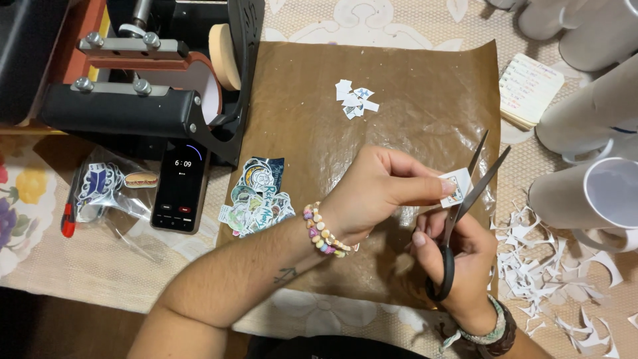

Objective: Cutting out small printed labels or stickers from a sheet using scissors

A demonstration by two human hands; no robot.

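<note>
On the tabletop (60,266) a sheet of baking paper (412,86) lies in the middle; the press machine (153,80) stands to its left, with a phone (179,186) before it. A sticker pile (258,199) lies on the sheet's left edge, mugs (585,133) stand right, paper scraps (558,266) before them

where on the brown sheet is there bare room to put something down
Bare room on the brown sheet: its upper right, between the small cut pieces and the notepad, and the upper left beside the press. Crowded: the sticker pile at its left edge, the scissors mid-sheet, the paper scraps to the right.
</note>
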